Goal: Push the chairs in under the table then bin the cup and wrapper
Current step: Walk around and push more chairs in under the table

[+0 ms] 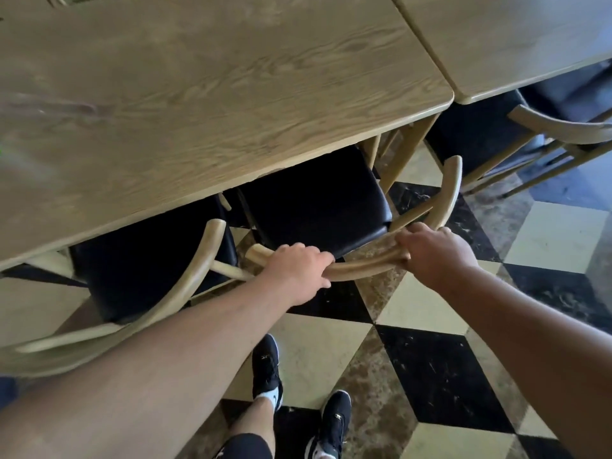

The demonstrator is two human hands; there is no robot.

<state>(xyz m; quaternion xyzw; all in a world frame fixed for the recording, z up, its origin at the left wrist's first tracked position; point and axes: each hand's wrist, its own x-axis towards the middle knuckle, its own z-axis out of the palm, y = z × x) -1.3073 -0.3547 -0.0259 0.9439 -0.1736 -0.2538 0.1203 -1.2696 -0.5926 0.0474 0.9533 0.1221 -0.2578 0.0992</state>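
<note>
**Chairs Stand on Chequered Floor Beneath Bare Wooden Tables**

From my remote feed, a light wood-grain table [205,81] fills the upper left, nothing visible on its top. A second table [516,38] of the same wood sits just beside it at the upper right, a narrow gap between them. Below, I see a tiled floor [440,376] of black, cream and mottled brown diamonds. On it stand three wooden chairs with black seats: the middle chair [318,207] partly under the first table, the left chair [145,263] beside it, and the right chair [543,134] at the second table. My two black shoes [268,369] also rest on the tiles
</note>
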